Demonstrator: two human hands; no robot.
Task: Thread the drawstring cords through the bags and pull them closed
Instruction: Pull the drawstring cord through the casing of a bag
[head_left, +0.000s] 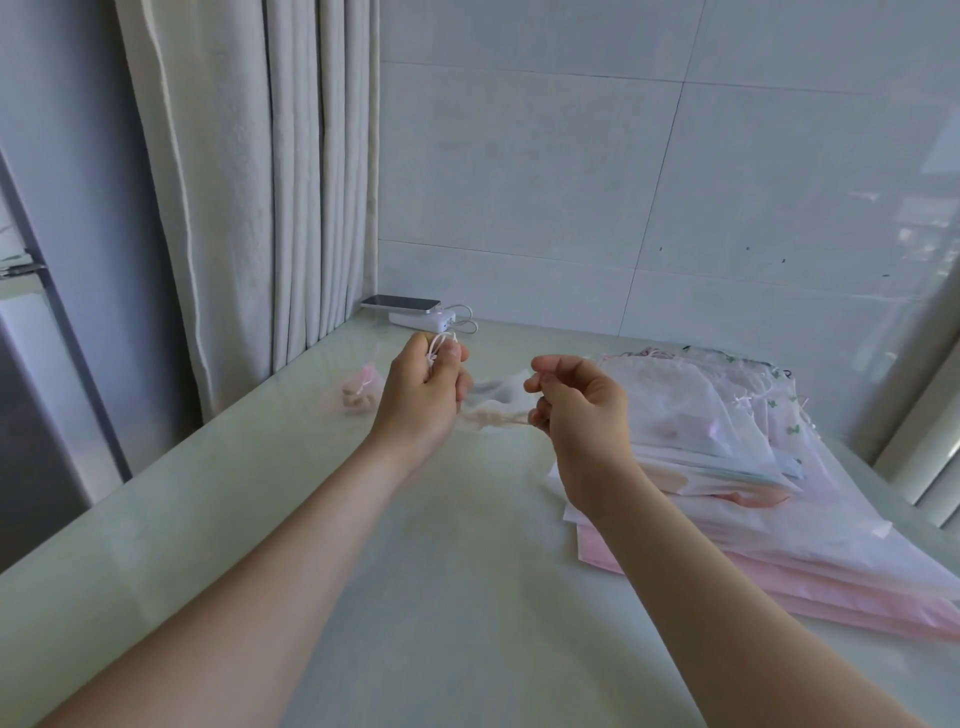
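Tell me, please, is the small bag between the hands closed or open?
Nearly closed: the small bag has its mouth bunched between right hand and left hand, which grips its cord.

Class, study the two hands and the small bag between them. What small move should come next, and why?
Probably draw the hands a little further apart. The left hand grips the white cord, the right hand pinches the far side of the small bag, whose mouth looks only partly gathered.
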